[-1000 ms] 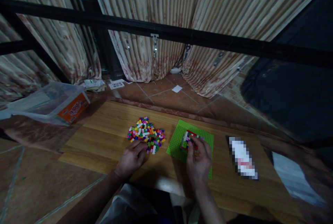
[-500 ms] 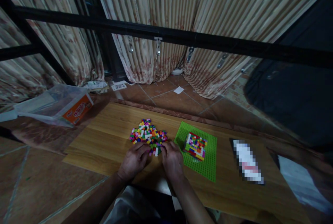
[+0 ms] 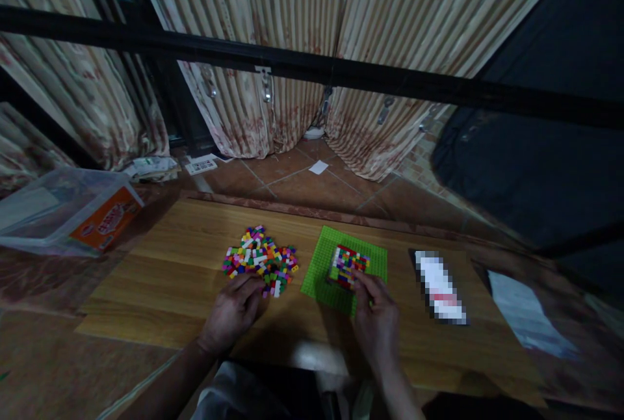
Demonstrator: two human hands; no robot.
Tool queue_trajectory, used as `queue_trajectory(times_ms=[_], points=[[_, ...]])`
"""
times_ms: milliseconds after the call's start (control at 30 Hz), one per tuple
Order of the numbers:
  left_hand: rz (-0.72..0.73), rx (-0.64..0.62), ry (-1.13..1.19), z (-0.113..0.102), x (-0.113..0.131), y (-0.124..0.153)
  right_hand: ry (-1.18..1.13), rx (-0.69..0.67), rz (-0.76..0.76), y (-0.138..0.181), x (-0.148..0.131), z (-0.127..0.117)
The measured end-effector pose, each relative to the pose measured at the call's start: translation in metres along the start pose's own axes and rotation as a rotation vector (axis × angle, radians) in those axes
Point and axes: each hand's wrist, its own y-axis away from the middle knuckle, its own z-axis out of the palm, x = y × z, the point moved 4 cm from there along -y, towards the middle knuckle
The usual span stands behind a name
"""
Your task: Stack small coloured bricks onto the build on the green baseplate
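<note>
My right hand (image 3: 376,316) has come back from the pile (image 3: 260,261) to the build (image 3: 347,264) just ahead, fingertips bunched, brick unseen; left hand (image 3: 229,313) lies half-open at the pile.

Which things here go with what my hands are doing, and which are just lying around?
In use: loose brick pile, at the left hand; green baseplate; brick block on it, at the right hand.
Lying about: clear plastic box; floor papers; white sheet on the right.

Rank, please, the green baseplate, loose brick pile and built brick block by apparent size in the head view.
1. green baseplate, marginally.
2. loose brick pile, nearly equal in spread.
3. built brick block, clearly smallest.
</note>
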Motion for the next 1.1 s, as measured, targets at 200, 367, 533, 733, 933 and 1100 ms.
queue_trajectory(times_ms=[200,367,533,733,933,1100], points=[[0.007,0.000,-0.002,0.000,0.000,-0.001,0.096,0.116,0.153,-0.015,0.028,-0.019],[0.014,-0.004,-0.012,0.001,-0.001,0.000,0.172,0.058,0.100,-0.023,0.022,-0.012],[0.009,-0.005,-0.013,0.001,-0.001,0.001,0.293,0.021,-0.019,-0.026,0.016,-0.006],[-0.004,0.005,0.001,0.000,0.001,-0.001,0.377,0.092,-0.102,-0.027,0.018,-0.005],[-0.015,0.013,-0.006,0.000,0.001,0.000,0.219,0.148,-0.023,-0.025,0.032,-0.001],[-0.010,-0.003,0.003,0.000,0.001,0.000,0.098,0.153,0.015,-0.024,0.034,-0.002]])
